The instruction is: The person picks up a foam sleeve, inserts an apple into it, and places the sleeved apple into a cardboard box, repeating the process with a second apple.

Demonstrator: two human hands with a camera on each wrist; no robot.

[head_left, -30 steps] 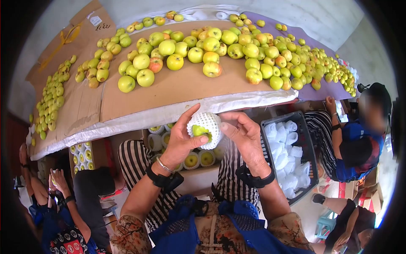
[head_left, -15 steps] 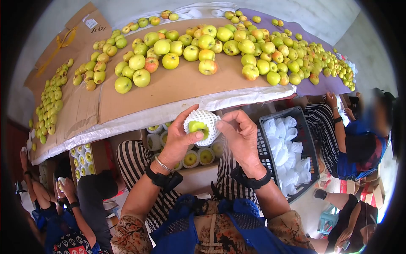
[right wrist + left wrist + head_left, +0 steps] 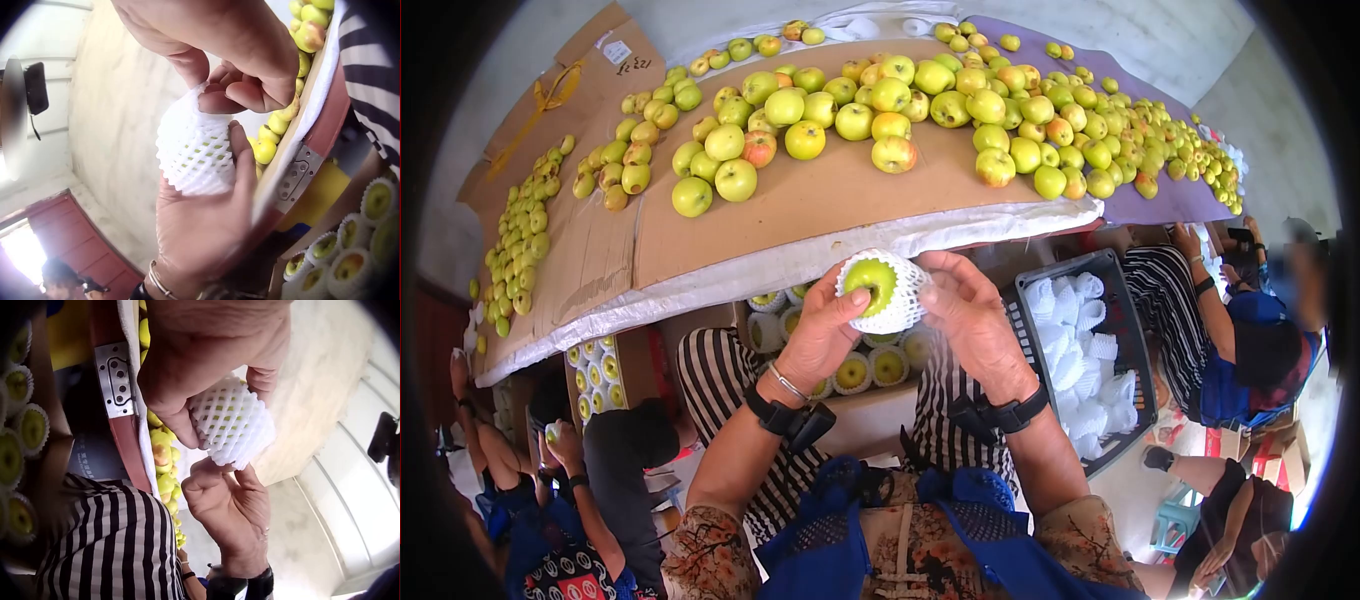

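A green apple (image 3: 874, 281) sits in a white foam net (image 3: 897, 307), its stem side bare toward the head camera. My left hand (image 3: 821, 335) grips it from the left, thumb on the bare skin. On the other side my right hand (image 3: 975, 325) pinches the edge of the net between thumb and fingers. In the left wrist view the net (image 3: 232, 422) covers the apple's side, and my right hand (image 3: 229, 509) holds its lower end. The right wrist view has the net (image 3: 199, 150) drawn to a point at my right fingertips (image 3: 203, 87).
Loose apples (image 3: 803, 140) lie on the cardboard-covered table (image 3: 800, 210) beyond my hands. A black crate (image 3: 1135, 300) of foam nets (image 3: 1060, 340) stands to the right. Below the table edge is a box of netted apples (image 3: 852, 373). Other people sit at both sides.
The net has opened wider around the apple, and more green skin shows. Both hands stay at nearly the same place, with the right fingers still at the net's edge.
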